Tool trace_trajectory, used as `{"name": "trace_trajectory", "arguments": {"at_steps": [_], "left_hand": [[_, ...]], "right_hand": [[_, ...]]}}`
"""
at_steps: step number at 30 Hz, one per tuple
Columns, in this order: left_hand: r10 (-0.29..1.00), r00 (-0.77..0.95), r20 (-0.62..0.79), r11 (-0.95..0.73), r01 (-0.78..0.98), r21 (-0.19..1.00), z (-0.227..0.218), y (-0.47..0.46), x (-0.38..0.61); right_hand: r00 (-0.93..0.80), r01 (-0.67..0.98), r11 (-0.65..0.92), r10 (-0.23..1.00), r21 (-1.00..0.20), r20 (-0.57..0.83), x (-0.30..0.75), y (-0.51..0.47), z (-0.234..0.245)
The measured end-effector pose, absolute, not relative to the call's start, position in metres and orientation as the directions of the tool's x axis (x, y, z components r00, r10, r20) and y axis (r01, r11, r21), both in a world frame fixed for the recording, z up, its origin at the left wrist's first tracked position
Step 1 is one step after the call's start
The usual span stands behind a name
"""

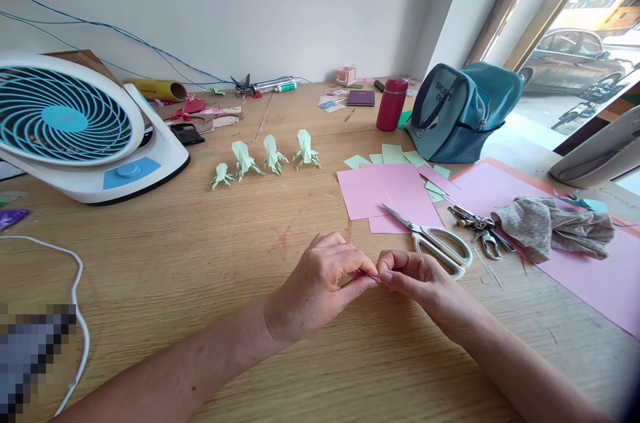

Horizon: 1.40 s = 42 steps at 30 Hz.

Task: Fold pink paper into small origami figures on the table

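Between my fingertips is a small piece of folded pink paper point(369, 275), mostly hidden by the fingers. My left hand point(327, 276) pinches it from the left, thumb below and fingers curled over. From the right, my right hand point(413, 276) pinches its end, the fingertips of both hands touching. White-handled scissors point(440, 246) lie just beyond my right hand, their blades resting on pink paper sheets point(387, 189). Farther off, several folded pale green paper figures with thin legs point(274, 155) stand in a row on the wooden table point(200, 263).
A white and blue fan point(65, 119) stands at the left, a white cable point(77, 276) near it. At the right are a teal backpack point(457, 113), a red flask point(393, 105), keys point(483, 229), a grey cloth point(550, 226) and large pink sheets point(595, 276). Green paper pieces point(395, 154) lie behind.
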<state>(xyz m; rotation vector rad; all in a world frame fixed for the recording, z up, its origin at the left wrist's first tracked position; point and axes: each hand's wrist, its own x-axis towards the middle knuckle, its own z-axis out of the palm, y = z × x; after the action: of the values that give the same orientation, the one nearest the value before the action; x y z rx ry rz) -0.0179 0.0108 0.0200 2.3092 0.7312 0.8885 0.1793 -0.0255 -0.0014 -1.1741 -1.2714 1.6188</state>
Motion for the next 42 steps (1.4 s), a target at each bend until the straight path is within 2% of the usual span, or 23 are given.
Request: {"name": "trace_trajectory", "arguments": {"at_steps": [7,17,23,32,42], "left_hand": [[0.665,0.635,0.393,-0.68,0.297,0.67,0.0197,0.0108,-0.0184],[0.57,0.704,0.424,-0.791,0.332,0.514,0.0266,0.0097,-0.021],[0.572,0.707,0.415,-0.782,0.318,0.536,0.0249,0.0095,-0.0201],[0.633,0.659,0.408,-0.706,0.274,0.653,0.023,0.0078,-0.0185],[0.585,0.657,0.475,-0.773,0.275,0.572,0.0222,0.0051,-0.0201]], "right_hand": [[-0.285,0.009,-0.182,0.942,-0.983,-0.177,0.1769,-0.0237,0.0027],[-0.322,0.035,-0.212,0.923,-0.977,-0.212,0.1792,-0.0237,0.0019],[-0.333,0.027,-0.195,0.923,-0.98,-0.193,0.1788,-0.0245,0.0012],[-0.352,-0.035,-0.253,0.908,-0.967,-0.225,0.1823,-0.0253,-0.0004],[-0.315,-0.019,-0.259,0.918,-0.966,-0.24,0.1807,-0.0231,0.0017]]}}
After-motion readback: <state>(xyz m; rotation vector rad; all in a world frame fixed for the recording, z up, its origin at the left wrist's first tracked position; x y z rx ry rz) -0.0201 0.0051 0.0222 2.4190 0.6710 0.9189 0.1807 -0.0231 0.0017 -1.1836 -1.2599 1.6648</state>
